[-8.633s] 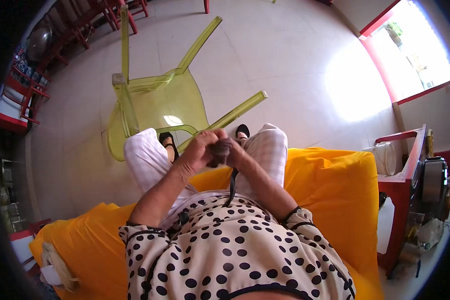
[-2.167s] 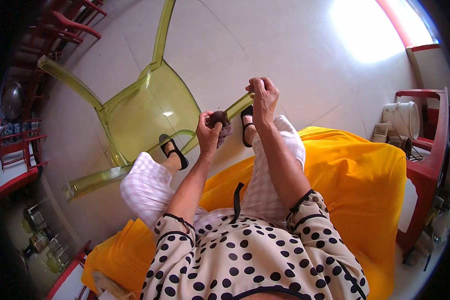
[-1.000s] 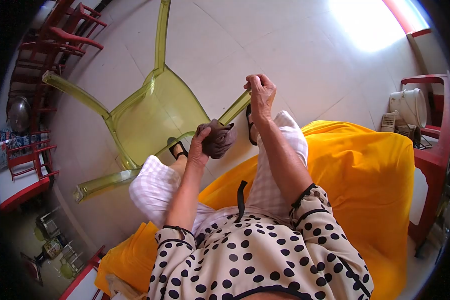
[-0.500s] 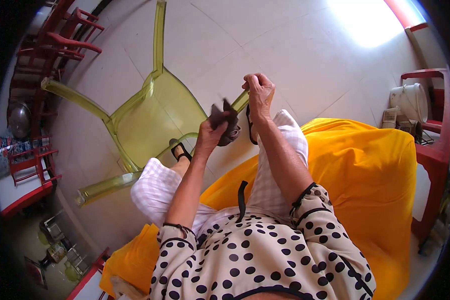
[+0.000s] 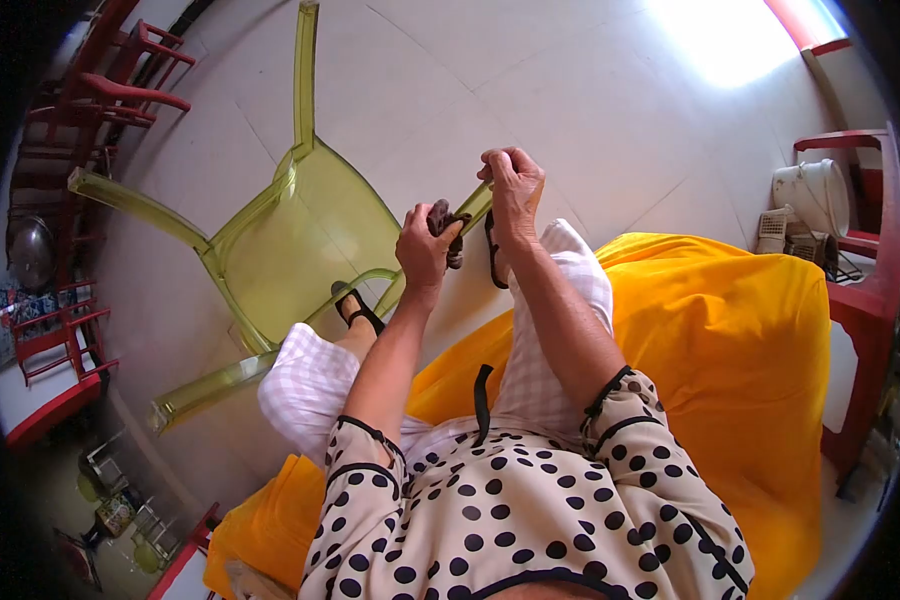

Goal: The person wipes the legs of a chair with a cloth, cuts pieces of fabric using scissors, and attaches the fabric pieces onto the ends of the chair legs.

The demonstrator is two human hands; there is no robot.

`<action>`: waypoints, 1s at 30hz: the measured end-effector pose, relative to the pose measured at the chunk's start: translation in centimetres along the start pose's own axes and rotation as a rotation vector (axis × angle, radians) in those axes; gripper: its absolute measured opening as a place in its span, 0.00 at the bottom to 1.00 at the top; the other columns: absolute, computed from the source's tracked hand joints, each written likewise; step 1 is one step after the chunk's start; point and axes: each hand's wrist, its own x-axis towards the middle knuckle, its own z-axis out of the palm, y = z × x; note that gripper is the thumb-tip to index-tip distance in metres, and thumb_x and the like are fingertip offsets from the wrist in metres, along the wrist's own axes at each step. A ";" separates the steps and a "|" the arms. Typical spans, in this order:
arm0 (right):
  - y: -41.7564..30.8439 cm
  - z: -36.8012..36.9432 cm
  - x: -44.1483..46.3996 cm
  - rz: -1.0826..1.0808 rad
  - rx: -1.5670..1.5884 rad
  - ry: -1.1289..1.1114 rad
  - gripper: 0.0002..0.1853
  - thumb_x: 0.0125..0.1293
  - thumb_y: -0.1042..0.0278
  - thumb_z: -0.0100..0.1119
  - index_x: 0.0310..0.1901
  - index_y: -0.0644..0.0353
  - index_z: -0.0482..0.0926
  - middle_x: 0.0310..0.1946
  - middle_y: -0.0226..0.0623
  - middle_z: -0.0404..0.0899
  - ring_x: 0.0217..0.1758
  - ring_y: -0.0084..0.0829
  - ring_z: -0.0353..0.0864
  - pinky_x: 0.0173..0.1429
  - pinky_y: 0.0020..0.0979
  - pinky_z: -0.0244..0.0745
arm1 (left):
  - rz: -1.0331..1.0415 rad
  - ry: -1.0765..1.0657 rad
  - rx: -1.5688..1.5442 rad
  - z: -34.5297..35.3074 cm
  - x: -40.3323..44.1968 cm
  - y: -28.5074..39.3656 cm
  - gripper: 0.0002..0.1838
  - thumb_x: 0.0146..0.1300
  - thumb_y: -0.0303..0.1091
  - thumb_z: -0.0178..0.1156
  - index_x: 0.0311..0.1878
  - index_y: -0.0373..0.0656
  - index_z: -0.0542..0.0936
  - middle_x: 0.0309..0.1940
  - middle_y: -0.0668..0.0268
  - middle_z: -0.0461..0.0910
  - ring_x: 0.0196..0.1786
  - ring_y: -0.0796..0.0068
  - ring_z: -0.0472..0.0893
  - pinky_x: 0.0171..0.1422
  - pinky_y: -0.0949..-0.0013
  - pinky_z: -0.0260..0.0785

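On the pale tiled floor point(image 5: 590, 90), just beyond the person's knees, a clear green chair point(image 5: 320, 235) stands upside down, its legs splayed: one to the far side, one to the left, one to the near left, and one rising on the right between the two hands. The left hand point(image 5: 420, 250) is closed around a bunched dark brown cloth point(image 5: 438, 216), pressed between thumb and fingers, right beside the right-hand leg point(image 5: 477, 207). The cloth appears to meet that leg, though whether it wraps around it is hidden by the fingers. The right hand point(image 5: 515, 190), to the right and a little farther off, has its fingers curled over the end of the same leg, seemingly to steady it; the tip itself is covered. A black shoe point(image 5: 355, 305) shows by the near edge of the seat, and an orange-yellow cover point(image 5: 710, 340) spreads to the near right.

The step in hand looks like rubbing this one leg, the left hand doing the work while the right holds the piece firm. How much of its surface has been gone over cannot be told. A next stroke would call for the cloth to lie flat against the plastic and travel between seat and tip, with the right grip kept snug so the chair does not swing, and shifted if the covered end is to be reached.
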 end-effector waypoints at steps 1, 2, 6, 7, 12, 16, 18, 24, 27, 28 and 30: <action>-0.1 0.0 0.0 0.000 -0.001 0.003 0.12 0.57 0.68 0.52 0.28 0.68 0.79 0.20 0.36 0.78 0.24 0.23 0.77 0.31 0.25 0.70 | 0.018 -0.047 0.073 0.0 0.3 -0.1 0.21 0.47 0.43 0.69 0.42 0.43 0.75 0.37 0.60 0.77 0.35 0.58 0.79 0.38 0.59 0.71; -0.2 0.1 -0.1 0.002 0.000 0.006 0.12 0.57 0.68 0.52 0.28 0.68 0.79 0.20 0.36 0.78 0.24 0.23 0.77 0.31 0.25 0.70 | 0.036 -0.038 0.128 0.1 0.4 -0.2 0.21 0.47 0.42 0.69 0.41 0.42 0.75 0.35 0.60 0.77 0.33 0.61 0.79 0.37 0.61 0.71; -0.1 0.2 0.1 0.006 0.006 0.009 0.12 0.57 0.68 0.51 0.28 0.68 0.79 0.20 0.36 0.78 0.24 0.23 0.77 0.30 0.24 0.70 | -0.053 -0.073 -0.014 1.2 -0.2 -1.5 0.22 0.51 0.48 0.65 0.39 0.40 0.76 0.29 0.61 0.77 0.28 0.66 0.78 0.32 0.66 0.70; 0.1 0.2 0.2 0.004 0.000 0.014 0.12 0.57 0.67 0.51 0.28 0.69 0.79 0.20 0.36 0.78 0.23 0.23 0.77 0.30 0.24 0.70 | -0.117 -0.099 -0.141 1.3 -0.3 -1.8 0.23 0.54 0.52 0.63 0.39 0.40 0.76 0.27 0.61 0.77 0.27 0.65 0.78 0.30 0.66 0.69; -0.1 0.4 0.0 -0.007 0.005 0.007 0.12 0.58 0.67 0.51 0.28 0.69 0.79 0.20 0.36 0.78 0.23 0.23 0.77 0.30 0.24 0.71 | -0.497 -0.321 -0.699 -1.6 -1.5 -2.0 0.23 0.63 0.53 0.55 0.39 0.37 0.76 0.20 0.73 0.72 0.26 0.79 0.74 0.30 0.72 0.67; 0.1 0.2 0.0 -0.003 -0.016 0.005 0.13 0.58 0.67 0.51 0.28 0.68 0.79 0.19 0.36 0.78 0.24 0.23 0.78 0.31 0.24 0.71 | -0.463 -0.278 -0.904 -0.3 -3.2 -3.4 0.13 0.63 0.39 0.59 0.43 0.38 0.76 0.23 0.73 0.75 0.22 0.82 0.73 0.28 0.78 0.69; 0.0 0.2 0.0 -0.006 -0.004 0.007 0.13 0.58 0.67 0.51 0.28 0.69 0.79 0.20 0.36 0.78 0.24 0.23 0.78 0.31 0.24 0.71 | -0.445 -0.183 -0.962 0.7 -3.8 -3.1 0.10 0.60 0.29 0.62 0.42 0.39 0.75 0.25 0.70 0.76 0.21 0.80 0.74 0.26 0.76 0.70; 0.3 0.1 0.2 -0.006 -0.020 -0.002 0.13 0.58 0.67 0.51 0.28 0.69 0.79 0.21 0.36 0.79 0.24 0.23 0.78 0.30 0.24 0.71 | -0.727 -0.090 -0.856 -0.5 -2.1 -0.2 0.11 0.55 0.29 0.66 0.35 0.37 0.74 0.26 0.66 0.78 0.24 0.80 0.76 0.29 0.75 0.71; 0.0 0.2 0.0 -0.007 0.009 0.001 0.13 0.58 0.67 0.51 0.28 0.69 0.79 0.21 0.36 0.78 0.24 0.23 0.78 0.30 0.24 0.71 | -0.680 -0.216 -0.718 -0.9 -0.8 -0.4 0.12 0.53 0.31 0.67 0.35 0.36 0.74 0.25 0.65 0.78 0.23 0.79 0.77 0.27 0.75 0.70; -0.1 0.3 -0.1 -0.002 0.017 0.003 0.13 0.58 0.67 0.51 0.28 0.69 0.79 0.21 0.36 0.78 0.24 0.23 0.78 0.30 0.24 0.70 | -0.572 -0.201 -0.780 -0.1 -0.6 -1.2 0.13 0.54 0.32 0.66 0.35 0.36 0.74 0.25 0.65 0.78 0.22 0.80 0.76 0.22 0.76 0.67; 0.0 0.3 0.0 -0.001 0.020 0.002 0.12 0.58 0.67 0.51 0.28 0.69 0.79 0.21 0.36 0.78 0.24 0.23 0.78 0.30 0.24 0.70 | -0.624 -0.236 -0.775 -0.8 -1.0 -0.4 0.11 0.57 0.33 0.64 0.37 0.36 0.75 0.26 0.67 0.78 0.20 0.83 0.74 0.19 0.78 0.63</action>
